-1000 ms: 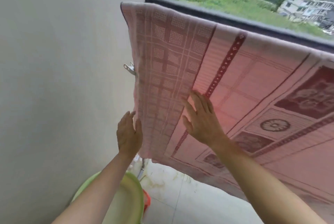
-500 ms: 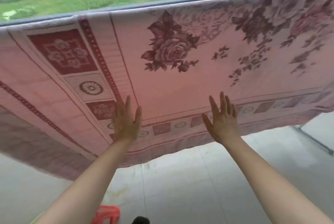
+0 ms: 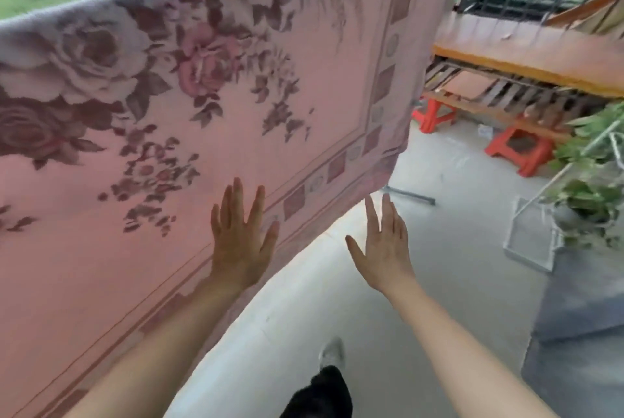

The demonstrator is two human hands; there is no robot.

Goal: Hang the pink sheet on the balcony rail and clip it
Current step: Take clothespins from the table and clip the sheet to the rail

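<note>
The pink sheet [image 3: 101, 265] hangs draped along its top edge; the left hand [image 3: 241, 245] lies flat on it, fingers spread, the right hand [image 3: 385, 250] straight-fingered just under its lower corner

The pink sheet [image 3: 169, 154] hides the rail; its left runs off-frame; plant [image 3: 589, 193] blurred.

Pink rose-patterned sheet [image 3: 162, 134], red stools [image 3: 518, 149]

Home balcony, pink sheet [image 3: 209, 107] drying over the rail, potted plants [image 3: 589, 181], red plastic stools [image 3: 520, 149]
</note>
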